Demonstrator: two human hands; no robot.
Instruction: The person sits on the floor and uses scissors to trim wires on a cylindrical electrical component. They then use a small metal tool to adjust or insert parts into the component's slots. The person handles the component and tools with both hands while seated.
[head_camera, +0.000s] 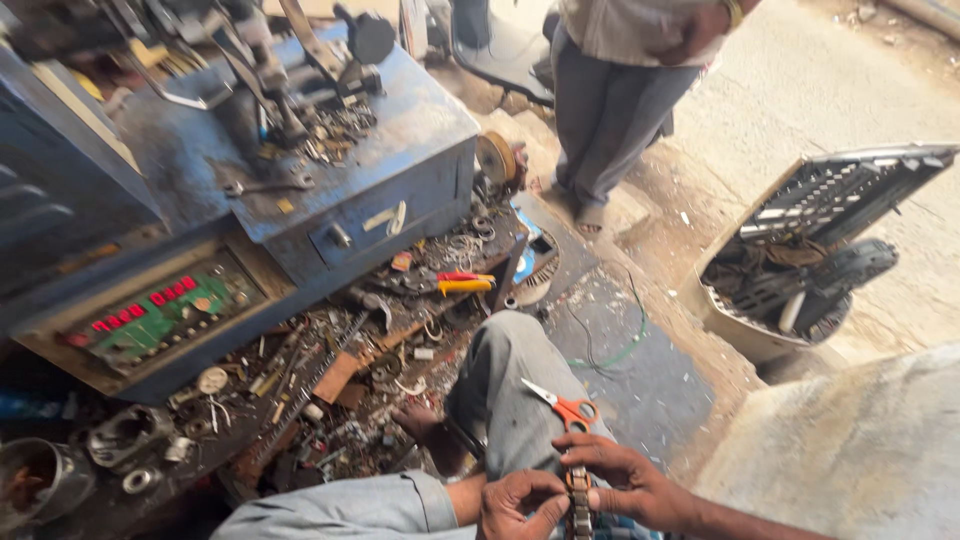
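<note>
At the bottom of the frame my left hand (515, 503) and right hand (630, 483) both pinch the chain (579, 505); I judge that keeping it taut and straight helps, orange scissors (560, 405) resting just above.

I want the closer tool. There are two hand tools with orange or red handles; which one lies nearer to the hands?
The orange-handled scissors on the grey trouser knee, just above the right hand. The red-and-yellow-handled pliers lie farther off, among the floor scrap below the blue cabinet.

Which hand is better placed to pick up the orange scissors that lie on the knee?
Probably the right hand. It lies just below the orange scissors on the knee, with fingers on the chain. The left hand also grips the chain, but sits further from the scissors' handles.
</note>
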